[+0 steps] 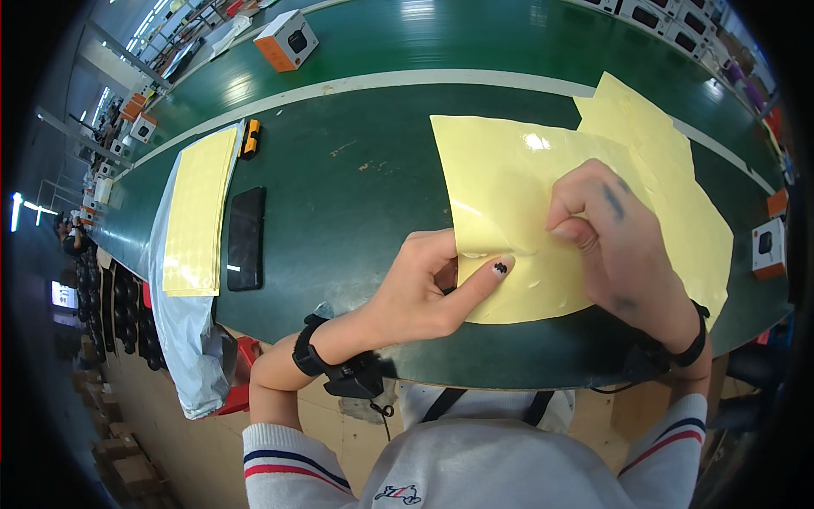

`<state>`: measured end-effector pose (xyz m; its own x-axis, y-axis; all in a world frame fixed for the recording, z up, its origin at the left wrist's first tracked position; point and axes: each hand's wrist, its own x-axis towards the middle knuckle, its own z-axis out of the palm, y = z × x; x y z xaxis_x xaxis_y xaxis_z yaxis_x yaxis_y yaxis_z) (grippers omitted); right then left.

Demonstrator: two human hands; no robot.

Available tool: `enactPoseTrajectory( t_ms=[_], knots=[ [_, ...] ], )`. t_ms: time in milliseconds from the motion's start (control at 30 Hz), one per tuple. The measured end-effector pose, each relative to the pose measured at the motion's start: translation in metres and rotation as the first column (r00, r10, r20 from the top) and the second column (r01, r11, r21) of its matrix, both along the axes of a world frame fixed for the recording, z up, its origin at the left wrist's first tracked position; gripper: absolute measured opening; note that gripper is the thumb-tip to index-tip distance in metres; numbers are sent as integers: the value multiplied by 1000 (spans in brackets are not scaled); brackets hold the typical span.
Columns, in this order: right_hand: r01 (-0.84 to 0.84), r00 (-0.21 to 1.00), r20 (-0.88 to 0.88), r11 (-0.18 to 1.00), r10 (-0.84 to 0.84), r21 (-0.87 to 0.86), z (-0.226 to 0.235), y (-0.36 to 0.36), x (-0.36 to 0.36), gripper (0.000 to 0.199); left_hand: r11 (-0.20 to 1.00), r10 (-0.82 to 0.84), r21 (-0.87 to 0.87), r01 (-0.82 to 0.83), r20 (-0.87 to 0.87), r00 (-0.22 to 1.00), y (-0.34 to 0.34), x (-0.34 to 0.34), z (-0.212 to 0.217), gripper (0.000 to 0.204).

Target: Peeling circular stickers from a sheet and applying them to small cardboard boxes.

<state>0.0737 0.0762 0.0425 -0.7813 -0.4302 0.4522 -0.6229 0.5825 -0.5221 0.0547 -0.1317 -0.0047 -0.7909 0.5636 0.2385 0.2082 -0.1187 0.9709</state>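
A glossy yellow sheet, which looks like sticker backing paper, lies in front of me, its near part lifted and slightly curved. My left hand grips its left edge, thumb on top and fingers underneath. A crease or slightly raised strip shows by the thumb. Over the middle of the sheet, my right hand is closed, thumb and forefinger pinched together close to the surface. Whatever sits between those fingertips is too small or hidden to make out. More yellow sheets lie under and beyond the right hand, on the green table.
At left, a stack of yellow sheets rests on a grey plastic bag hanging over the table edge. Beside it are a black phone and an orange-black tool. Small boxes stand far left and at right.
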Motion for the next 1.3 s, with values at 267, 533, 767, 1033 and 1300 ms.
enactPoseTrajectory(
  t_ms=[267, 533, 767, 1033, 1300],
  knots=[
    [-18, 999, -26, 998, 20, 67, 6, 3, 6, 21, 998, 50, -44, -51, -31, 998, 4, 5, 3, 18],
    [137, 980, -154, 989, -128, 55, 8, -18, 28, 28, 971, 110, -120, -208, -547, 830, 4, 12, 3, 24],
    [186, 948, -281, 976, -148, 112, 4, -26, 36, 27, 946, 147, -91, -311, -736, 661, 6, 16, 0, 20],
    [197, 962, -197, 980, -188, 26, 5, -26, 36, 26, 945, 181, -37, -324, -768, 615, 6, 14, -3, 22],
    [180, 967, -189, 983, -169, 40, 8, -29, 34, 26, 929, 206, -54, -366, -747, 633, 2, 17, 0, 21]
  ],
)
